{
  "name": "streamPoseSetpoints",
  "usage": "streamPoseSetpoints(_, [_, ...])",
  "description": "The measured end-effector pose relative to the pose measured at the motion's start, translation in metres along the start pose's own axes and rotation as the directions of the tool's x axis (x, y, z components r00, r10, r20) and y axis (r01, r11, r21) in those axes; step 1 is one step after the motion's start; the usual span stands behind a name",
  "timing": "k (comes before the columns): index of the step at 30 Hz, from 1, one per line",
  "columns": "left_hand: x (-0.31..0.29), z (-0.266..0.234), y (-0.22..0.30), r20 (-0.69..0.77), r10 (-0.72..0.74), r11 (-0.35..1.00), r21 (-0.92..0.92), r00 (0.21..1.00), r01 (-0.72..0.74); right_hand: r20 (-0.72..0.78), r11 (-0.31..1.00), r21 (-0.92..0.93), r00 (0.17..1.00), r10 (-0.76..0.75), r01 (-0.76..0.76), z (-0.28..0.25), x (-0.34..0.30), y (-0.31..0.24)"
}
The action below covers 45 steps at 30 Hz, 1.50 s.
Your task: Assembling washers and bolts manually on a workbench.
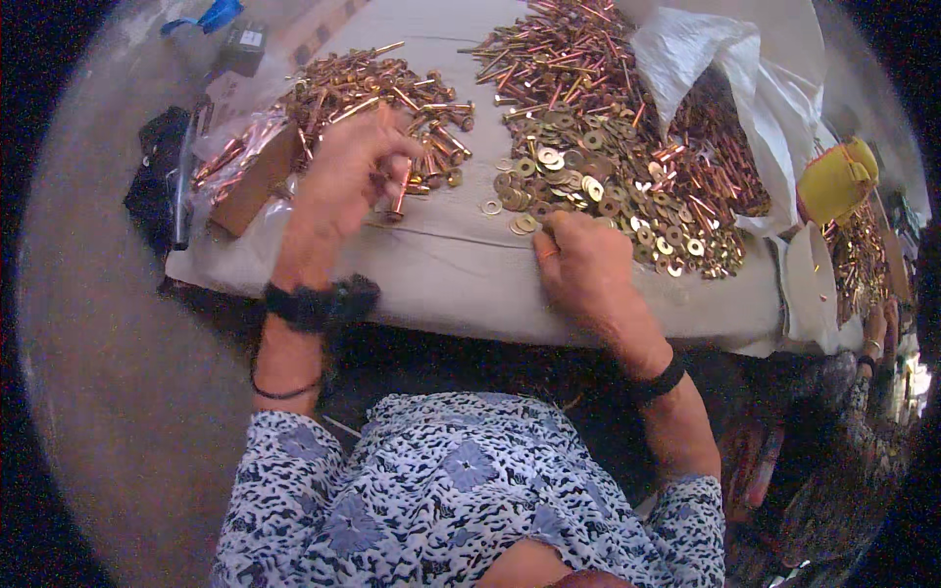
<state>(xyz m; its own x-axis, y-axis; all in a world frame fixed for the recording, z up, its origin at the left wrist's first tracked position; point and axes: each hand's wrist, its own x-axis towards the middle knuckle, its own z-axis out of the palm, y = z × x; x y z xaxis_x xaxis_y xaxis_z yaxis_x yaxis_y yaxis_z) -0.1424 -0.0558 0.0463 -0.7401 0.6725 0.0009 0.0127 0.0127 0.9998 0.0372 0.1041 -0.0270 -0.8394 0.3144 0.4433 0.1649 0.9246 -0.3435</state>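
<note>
My left hand [358, 162], slightly blurred, is over the near side of a heap of copper-coloured bolts [343, 83]. Its fingers are closed on a bolt [400, 191], which points downward with its head at the lower end. At the near edge of a spread of flat brass-coloured washers [613, 171], my right hand [588, 260] is closed, thumb and fingers pressed together. Whatever it pinches is hidden by the fingers. A few loose washers [491, 207] lie just left of that spread.
Farther back is a pile of long bolts [564, 59]. A white plastic sack [701, 49] with more bolts stands on the right, near a yellow object [836, 181]. A cardboard flap [253, 181] borders the left heap. Another person's hand [875, 333] shows at far right.
</note>
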Motion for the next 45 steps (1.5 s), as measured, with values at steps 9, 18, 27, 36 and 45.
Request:
streamPoseSetpoints(9, [-0.042,0.065,-0.030,0.263,-0.235,0.892,-0.323,0.936,0.315,0.020,0.998,0.068,1.000,-0.008,0.006,-0.006,0.007,-0.006])
streamPoseSetpoints(18, [-0.052,0.091,-0.030,0.196,-0.330,0.867,-0.323,0.923,0.379,0.138,0.988,-0.092,0.981,0.139,-0.127,-0.009,0.003,-0.003])
streamPoseSetpoints(27, [-0.055,0.112,-0.045,0.303,-0.295,0.855,-0.340,0.906,0.393,0.006,0.881,0.393,0.958,0.286,-0.265,-0.035,-0.023,-0.005])
streamPoseSetpoints(36, [-0.057,0.122,-0.051,0.283,-0.285,0.883,-0.293,0.916,0.366,-0.040,0.898,0.415,0.983,0.181,-0.148,-0.032,-0.039,0.002])
streamPoseSetpoints(45, [-0.060,0.130,-0.053,0.293,-0.270,0.833,-0.407,0.917,0.375,-0.279,0.890,0.304,0.925,-0.257,0.338,-0.025,-0.048,0.020])
